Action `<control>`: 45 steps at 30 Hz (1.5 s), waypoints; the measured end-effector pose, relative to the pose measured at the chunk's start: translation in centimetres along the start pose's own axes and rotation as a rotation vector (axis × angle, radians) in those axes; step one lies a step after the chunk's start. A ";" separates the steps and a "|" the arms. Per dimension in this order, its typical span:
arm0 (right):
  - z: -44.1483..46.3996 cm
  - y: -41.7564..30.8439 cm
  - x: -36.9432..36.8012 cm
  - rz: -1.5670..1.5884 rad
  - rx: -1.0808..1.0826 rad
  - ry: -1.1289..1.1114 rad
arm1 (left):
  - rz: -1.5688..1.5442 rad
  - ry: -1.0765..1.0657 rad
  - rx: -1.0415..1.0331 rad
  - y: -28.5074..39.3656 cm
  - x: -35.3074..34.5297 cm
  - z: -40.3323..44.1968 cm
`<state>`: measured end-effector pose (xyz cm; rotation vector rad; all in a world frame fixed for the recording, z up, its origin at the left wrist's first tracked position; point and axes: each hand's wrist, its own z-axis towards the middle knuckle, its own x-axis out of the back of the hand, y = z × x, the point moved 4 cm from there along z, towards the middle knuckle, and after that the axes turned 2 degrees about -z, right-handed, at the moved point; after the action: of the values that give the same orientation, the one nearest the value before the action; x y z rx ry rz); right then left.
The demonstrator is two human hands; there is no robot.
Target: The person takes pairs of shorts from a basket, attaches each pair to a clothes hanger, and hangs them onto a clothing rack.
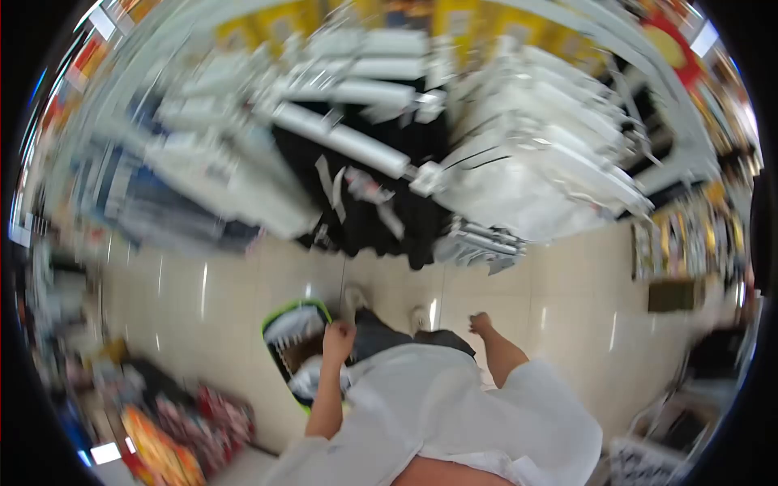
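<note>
Clock positions refer to the head view, with 12 at its top. The person's two bare hands are apart. The left hand (339,341), at 7 o'clock, has its fingers curled beside the upper edge of a dark, oblong basket with a bright green rim (281,308); whether it is clamped on the basket cannot be told. The basket, also near 7 o'clock, contains white or pale items (297,325) and a brown patch, details blurred. The right hand (480,323), between 4 and 5 o'clock, is well clear of the rack, its fingers bent; how tightly they close cannot be told.

At 12 o'clock, a pale-framed rack carries garments on white hangers: a black garment with light tags (417,215) near the middle, white garments (519,190) toward 2 o'clock, and blue-grey garments (154,206) between 9 and 10. Beneath lies a glossy beige tiled floor (567,300). Folded, multicoloured patterned textiles (198,433) occupy the region between 7 and 8 o'clock.
</note>
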<state>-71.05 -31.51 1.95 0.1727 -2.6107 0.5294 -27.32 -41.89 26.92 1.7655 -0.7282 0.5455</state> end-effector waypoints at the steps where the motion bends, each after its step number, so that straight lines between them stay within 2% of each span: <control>1: -0.2 3.5 1.7 -0.114 -0.062 -0.049 | 0.027 0.029 0.032 -2.4 -1.4 -1.5; 4: -4.0 9.4 5.2 -0.064 -0.203 -0.118 | 0.017 0.076 0.194 -6.8 -3.2 -6.6; 6: -4.8 12.1 5.7 -0.098 -0.229 -0.162 | 0.025 0.151 0.430 -7.3 -2.4 -10.2; 8: -5.6 13.5 6.1 -0.036 -0.270 -0.232 | 0.012 0.123 0.589 -11.7 -4.5 -12.8; 12: -7.1 11.9 4.8 -0.193 -0.196 -0.233 | -0.093 0.117 0.762 -17.3 -7.5 -18.5; 14: -9.1 7.4 4.7 -0.201 -0.164 -0.252 | -0.084 0.090 0.922 -21.1 -10.4 -22.0; 15: -9.8 5.8 4.6 -0.206 -0.144 -0.260 | -0.109 0.102 0.934 -22.2 -11.2 -23.7; 17: -9.4 4.3 4.1 -0.215 -0.079 -0.264 | -0.204 0.121 1.151 -24.0 -12.8 -28.2; 18: -9.4 2.9 3.6 -0.235 -0.052 -0.254 | -0.229 0.134 1.168 -24.7 -13.7 -29.9; 20: -10.2 0.4 2.5 -0.295 -0.002 -0.237 | -0.311 0.299 1.203 -25.6 -14.9 -33.3; 23: -11.4 -2.0 0.7 -0.384 0.065 -0.202 | -0.345 0.231 1.317 -26.6 -15.9 -37.4; 29: -15.6 -3.7 -4.6 -0.489 0.173 -0.223 | -0.556 0.250 1.350 -31.1 -16.4 -41.6; 32: -17.9 -5.1 -7.8 -0.620 0.239 -0.253 | -0.484 0.297 1.335 -34.1 -15.6 -42.2; 37: -17.1 -7.1 -11.4 -0.888 0.411 -0.288 | -0.513 0.330 1.228 -36.4 -11.2 -39.2; 39: -17.1 -8.8 -13.1 -1.012 0.537 -0.289 | -0.578 0.446 1.180 -37.2 -10.4 -37.5; 41: -16.5 -11.3 -16.1 -1.117 0.606 -0.268 | -0.598 0.491 1.217 -37.2 -8.9 -35.2; 43: -15.7 -12.6 -19.1 -1.301 0.715 -0.353 | -0.654 0.604 1.218 -37.1 -8.9 -33.5; 45: -14.9 -14.0 -22.7 -1.312 0.731 -0.350 | -0.708 0.625 1.247 -37.0 -9.7 -31.4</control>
<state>-41.79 -37.78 8.19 2.1048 -1.8155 0.8926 -8.20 -1.99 4.82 2.5247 0.8803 1.0788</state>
